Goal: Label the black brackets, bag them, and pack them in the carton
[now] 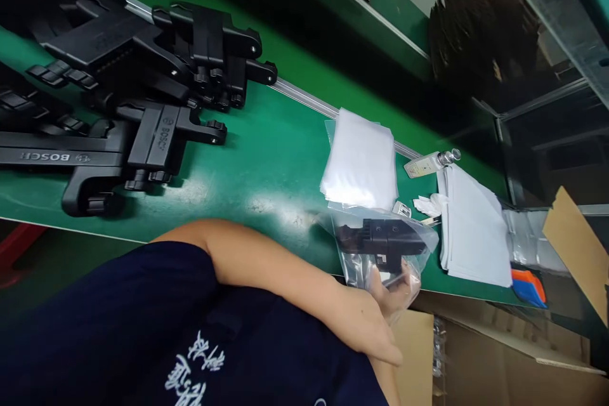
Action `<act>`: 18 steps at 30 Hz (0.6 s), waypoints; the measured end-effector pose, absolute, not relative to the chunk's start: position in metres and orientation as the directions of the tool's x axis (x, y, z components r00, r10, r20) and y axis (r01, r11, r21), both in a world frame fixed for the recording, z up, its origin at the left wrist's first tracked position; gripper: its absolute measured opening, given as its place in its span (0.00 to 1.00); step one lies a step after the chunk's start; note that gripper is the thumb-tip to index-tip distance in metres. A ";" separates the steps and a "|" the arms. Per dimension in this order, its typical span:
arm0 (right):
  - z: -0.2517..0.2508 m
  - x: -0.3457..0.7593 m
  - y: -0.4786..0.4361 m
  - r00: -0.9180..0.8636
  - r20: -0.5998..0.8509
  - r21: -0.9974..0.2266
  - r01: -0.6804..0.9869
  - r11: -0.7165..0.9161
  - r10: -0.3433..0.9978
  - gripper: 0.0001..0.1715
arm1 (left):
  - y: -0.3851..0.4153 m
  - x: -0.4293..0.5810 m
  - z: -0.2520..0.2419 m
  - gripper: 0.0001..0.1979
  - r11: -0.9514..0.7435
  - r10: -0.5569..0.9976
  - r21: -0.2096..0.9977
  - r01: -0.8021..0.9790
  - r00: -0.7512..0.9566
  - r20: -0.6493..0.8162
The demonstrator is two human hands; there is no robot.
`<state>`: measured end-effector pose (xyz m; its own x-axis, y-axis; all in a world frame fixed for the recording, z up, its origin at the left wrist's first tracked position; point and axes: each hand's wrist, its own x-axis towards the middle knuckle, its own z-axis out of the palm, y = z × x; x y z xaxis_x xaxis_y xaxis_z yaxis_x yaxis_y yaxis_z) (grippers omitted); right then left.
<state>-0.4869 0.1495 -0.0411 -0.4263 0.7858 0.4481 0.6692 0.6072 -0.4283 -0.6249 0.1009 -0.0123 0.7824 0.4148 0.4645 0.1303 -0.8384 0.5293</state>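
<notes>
Bagged black part [380, 241] lengthwise along bench edge

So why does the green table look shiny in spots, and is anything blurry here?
In the head view, overhead light glares off the green table as pale patches; the clear bag glints too. The left hand looks soft, the black parts stay fairly sharp, and the upper right is dark shadow.

The counter [266, 158] is green. The tool parts [143, 76] are black with grey BOSCH lettering. The stacked bags [361, 162] look whitish; the paper sheets [476, 228] are white. The sleeve [109, 323] is navy with white characters. The cardboard [575, 247] is brown.
</notes>
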 end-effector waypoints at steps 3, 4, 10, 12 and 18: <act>-0.044 -0.497 0.146 -0.256 0.625 -0.369 0.735 0.569 0.737 0.27 | 0.102 -0.642 -0.001 0.16 -0.861 0.435 0.480 0.169 0.733 0.523; -0.043 -0.502 0.146 -0.280 0.628 -0.353 0.729 0.587 0.726 0.27 | 0.103 -0.651 0.008 0.16 -0.881 0.435 0.424 0.209 0.707 0.557; -0.006 -0.518 0.167 -0.597 0.554 -0.131 0.625 0.770 0.580 0.24 | 0.136 -0.722 0.059 0.09 -0.699 0.672 0.235 0.676 0.508 0.539; 0.011 -0.527 0.172 -0.763 0.477 -0.013 0.491 0.871 0.437 0.24 | 0.153 -0.746 0.066 0.07 -0.560 0.828 0.312 0.768 0.507 0.238; 0.047 -0.562 0.157 -0.938 0.258 -0.034 0.231 0.972 0.232 0.25 | 0.164 -0.792 0.058 0.17 -0.386 0.760 0.715 0.583 0.640 -0.112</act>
<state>-0.5615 0.1574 0.0469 -0.9380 0.2317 0.2578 0.2309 0.9724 -0.0336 -0.7919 0.1641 0.0576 0.6404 0.7598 -0.1124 0.5830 -0.3856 0.7152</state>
